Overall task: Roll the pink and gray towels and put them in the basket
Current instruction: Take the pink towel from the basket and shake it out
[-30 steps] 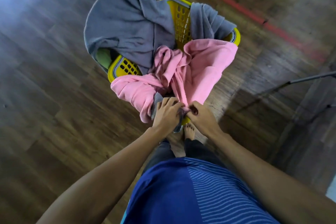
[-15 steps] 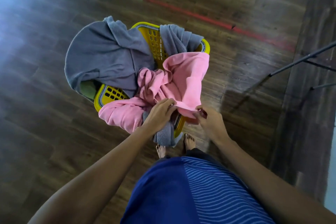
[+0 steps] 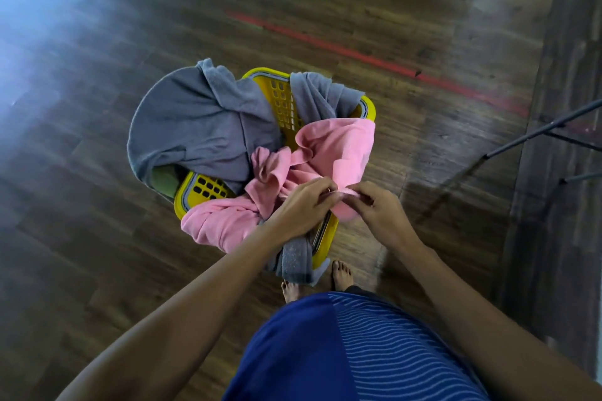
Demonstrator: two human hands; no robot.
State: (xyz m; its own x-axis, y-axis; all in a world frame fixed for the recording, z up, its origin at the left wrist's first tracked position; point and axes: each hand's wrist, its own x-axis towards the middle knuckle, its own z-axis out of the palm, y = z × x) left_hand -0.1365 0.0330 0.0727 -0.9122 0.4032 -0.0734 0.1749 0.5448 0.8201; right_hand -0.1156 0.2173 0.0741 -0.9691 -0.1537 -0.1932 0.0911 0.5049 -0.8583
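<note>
The left fingers [image 3: 321,187] and right fingers [image 3: 353,195] meet over the basket's [image 3: 282,101] near rim. Both sets are curled and pinch the same edge of the pink towel [image 3: 338,146] between them, fingertips almost touching. The left hand [image 3: 303,205] comes in from the basket's near left, knuckles up. The right hand [image 3: 379,210] comes in from its near right, with a small fold of pink cloth bunched under the thumb.

From the pinched edge the pink towel spreads two ways. One broad flap lies over the basket's right rim. A twisted, crumpled part runs across the opening and spills over the near-left rim, hanging outside the wall. It is loose, not rolled.

The gray towel [image 3: 202,127] is draped over the basket's far-left side, covering that rim and hanging down outside. More gray cloth [image 3: 322,98] lies over the far-right rim, and a gray strip [image 3: 294,260] hangs over the near rim below the left wrist. Whether these are one towel or several cannot be told. A green cloth [image 3: 164,179] shows under the gray towel at the basket's left.

The yellow basket stands on a dark wood floor [image 3: 97,238]. Bare feet [image 3: 340,273] stand just beside its near wall, below a blue striped shirt [image 3: 374,352]. A red line [image 3: 358,55] crosses the floor beyond the basket, and thin metal legs [image 3: 534,133] stand well to its right.
</note>
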